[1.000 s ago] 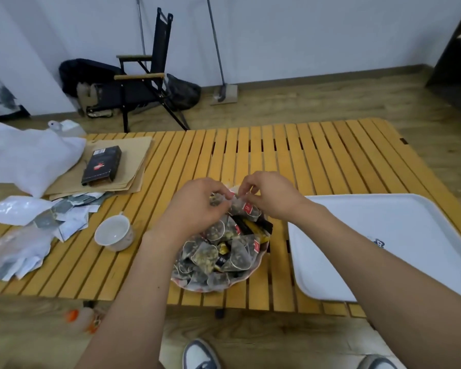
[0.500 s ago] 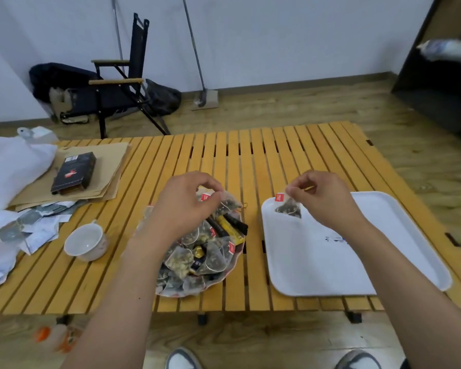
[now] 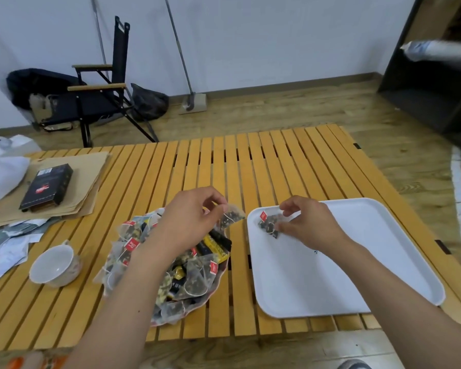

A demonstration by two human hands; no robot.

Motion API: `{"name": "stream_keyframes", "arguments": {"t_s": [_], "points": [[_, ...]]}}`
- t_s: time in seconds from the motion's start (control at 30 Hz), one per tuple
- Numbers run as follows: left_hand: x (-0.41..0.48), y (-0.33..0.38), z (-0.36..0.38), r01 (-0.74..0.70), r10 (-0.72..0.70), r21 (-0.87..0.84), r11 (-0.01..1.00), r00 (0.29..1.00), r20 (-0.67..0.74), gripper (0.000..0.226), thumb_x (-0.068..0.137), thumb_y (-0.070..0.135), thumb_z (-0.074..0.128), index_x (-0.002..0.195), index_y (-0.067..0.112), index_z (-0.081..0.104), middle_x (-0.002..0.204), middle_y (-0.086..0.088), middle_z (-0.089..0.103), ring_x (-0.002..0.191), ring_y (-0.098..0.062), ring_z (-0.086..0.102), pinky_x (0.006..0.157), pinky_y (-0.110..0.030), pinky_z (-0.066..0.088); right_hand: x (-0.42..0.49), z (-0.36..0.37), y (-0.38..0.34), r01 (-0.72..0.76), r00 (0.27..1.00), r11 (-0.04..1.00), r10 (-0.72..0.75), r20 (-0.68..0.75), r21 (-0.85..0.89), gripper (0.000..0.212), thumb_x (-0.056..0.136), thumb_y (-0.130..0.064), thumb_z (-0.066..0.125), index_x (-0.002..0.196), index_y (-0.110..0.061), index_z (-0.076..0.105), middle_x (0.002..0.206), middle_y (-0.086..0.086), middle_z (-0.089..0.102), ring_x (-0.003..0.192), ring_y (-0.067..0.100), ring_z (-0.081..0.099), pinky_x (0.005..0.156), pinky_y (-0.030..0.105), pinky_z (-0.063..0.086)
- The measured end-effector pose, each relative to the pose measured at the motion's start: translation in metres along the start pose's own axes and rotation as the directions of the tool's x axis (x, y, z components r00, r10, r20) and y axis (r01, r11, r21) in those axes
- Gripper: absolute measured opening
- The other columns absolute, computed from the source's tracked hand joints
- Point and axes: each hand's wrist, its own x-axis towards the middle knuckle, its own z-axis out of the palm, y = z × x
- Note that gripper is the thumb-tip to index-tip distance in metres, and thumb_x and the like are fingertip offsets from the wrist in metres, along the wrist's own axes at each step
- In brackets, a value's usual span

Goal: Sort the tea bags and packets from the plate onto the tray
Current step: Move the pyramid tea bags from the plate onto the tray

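The mesh bag (image 3: pixel 270 225) with the red tag is pinched between my right hand's (image 3: pixel 310 225) thumb and fingertips, low over the corner of the tray (image 3: pixel 343 275) that lies farthest from my wrist. I cannot tell whether it already rests on the white surface. If I let go too high, something this light could roll or land off its corner, and the sorting would start untidy.

My left hand (image 3: pixel 189 222) pinches a second mesh bag (image 3: pixel 233 217) by one corner, and it hangs just past my fingertips, between plate (image 3: pixel 189 311) and tray, over the slats of the table (image 3: pixel 250 161). A weak pinch here could drop it onto the slats, or catch a corner in a gap.

Under my left palm the heap is loose and spills over the plate's rim. Strings and tags cross one another, so a snagged string could drag a neighbour off the plate as I lift. The yellow and black packets (image 3: pixel 216 247) sit just below my fingers, half buried, and pulling them out roughly might tip bags off the edge.

Farther off, beyond my left forearm, stands a cup (image 3: pixel 54 265) that a wide elbow could knock.
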Motion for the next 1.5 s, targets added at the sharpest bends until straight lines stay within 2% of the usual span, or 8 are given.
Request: {"name": "stream_keyframes", "arguments": {"t_s": [0.17, 0.47, 0.7, 0.9, 1.0, 1.07, 1.23, 1.5], "points": [[-0.011, -0.005, -0.007, 0.031, -0.033, -0.051, 0.998, 0.999, -0.037, 0.003, 0.095, 0.030, 0.070, 0.093, 0.032, 0.071, 0.077, 0.016, 0.072, 0.076, -0.003, 0.069, 0.070, -0.034, 0.057, 0.004, 0.019, -0.007, -0.002, 0.999, 0.999, 0.000, 0.042, 0.051, 0.046, 0.078, -0.018, 0.085, 0.119, -0.023, 0.065, 0.111, -0.009, 0.068, 0.096, 0.015, 0.064, 0.064, 0.020, 0.049], [-0.020, -0.008, -0.015, 0.042, -0.043, -0.025, 0.999, 0.998, -0.040, 0.002, 0.096, 0.032, 0.068, 0.095, 0.033, 0.069, 0.082, 0.021, 0.070, 0.082, 0.002, 0.069, 0.071, -0.025, 0.054, 0.012, 0.021, -0.009, 0.068, 0.998, 0.992, -0.069, -0.008, -0.111, 0.051, 0.085, 0.002, 0.064, 0.129, -0.024, 0.061, 0.101, -0.015, 0.067, 0.094, 0.011, 0.065, 0.082, 0.037, 0.059], [-0.017, -0.003, -0.012, 0.058, -0.060, -0.095, 0.994, 0.998, -0.015, 0.003, 0.097, 0.029, 0.068, 0.095, 0.031, 0.070, 0.084, 0.021, 0.072, 0.071, 0.010, 0.064, 0.056, -0.006, 0.039, 0.013, 0.028, -0.007, 0.124, 0.992, 0.991, -0.124, 0.001, -0.042, 0.043, 0.085, -0.007, 0.076, 0.125, -0.019, 0.065, 0.099, -0.011, 0.070, 0.092, 0.008, 0.066, 0.084, 0.027, 0.058], [-0.018, -0.005, -0.014, 0.052, -0.056, -0.171, 0.984, 0.998, -0.019, 0.004, 0.097, 0.026, 0.069, 0.095, 0.029, 0.070, 0.087, 0.014, 0.074, 0.079, -0.001, 0.072, 0.077, -0.030, 0.059, 0.005, 0.008, -0.020, 0.164, 0.985, 0.983, -0.168, -0.044, -0.080, 0.043, 0.087, -0.009, 0.071, 0.128, -0.021, 0.066, 0.107, -0.012, 0.072, 0.095, 0.006, 0.066, 0.085, 0.031, 0.058], [-0.017, -0.003, -0.013, 0.035, -0.042, -0.218, 0.975, 0.999, -0.030, 0.003, 0.095, 0.021, 0.071, 0.095, 0.024, 0.071, 0.085, 0.008, 0.076, 0.075, -0.004, 0.073, 0.082, -0.037, 0.062, -0.016, -0.005, -0.046, 0.244, 0.968, 0.960, -0.231, -0.101, 0.136, 0.036, 0.086, -0.023, 0.077, 0.120, -0.027, 0.069, 0.105, -0.018, 0.072, 0.095, -0.001, 0.067, 0.083, 0.024, 0.057], [-0.017, 0.000, -0.011, 0.022, -0.035, -0.233, 0.972, 0.998, -0.050, 0.002, 0.094, 0.020, 0.073, 0.093, 0.021, 0.072, 0.081, 0.006, 0.076, 0.072, -0.006, 0.073, 0.079, -0.036, 0.063, -0.033, -0.007, -0.063, 0.267, 0.962, 0.926, -0.273, -0.015, 0.267, 0.046, 0.079, -0.039, 0.084, 0.121, -0.031, 0.068, 0.109, -0.020, 0.071, 0.095, -0.002, 0.068, 0.077, 0.023, 0.058], [-0.018, 0.006, -0.006, 0.011, -0.031, -0.181, 0.983, 0.993, -0.110, 0.008, 0.090, 0.030, 0.076, 0.087, 0.025, 0.072, 0.075, 0.008, 0.075, 0.070, -0.006, 0.069, 0.069, -0.027, 0.059, -0.054, 0.005, -0.071, 0.271, 0.951, 0.939, -0.295, 0.095, 0.212, 0.075, 0.064, -0.053, 0.091, 0.130, -0.036, 0.060, 0.117, -0.023, 0.065, 0.098, -0.003, 0.064, 0.078, 0.025, 0.059], [-0.020, 0.011, -0.005, 0.009, -0.034, -0.240, 0.971, 0.995, -0.097, 0.011, 0.093, 0.031, 0.074, 0.096, 0.021, 0.075, 0.073, 0.009, 0.076, 0.066, -0.002, 0.070, 0.068, -0.021, 0.054, -0.046, 0.005, -0.071, 0.179, 0.968, 0.891, -0.236, 0.089, 0.417, 0.009, 0.093, -0.014, 0.072, 0.100, -0.020, 0.072, 0.084, -0.001, 0.077, 0.079, 0.014, 0.073, 0.071, 0.029, 0.057]]}}
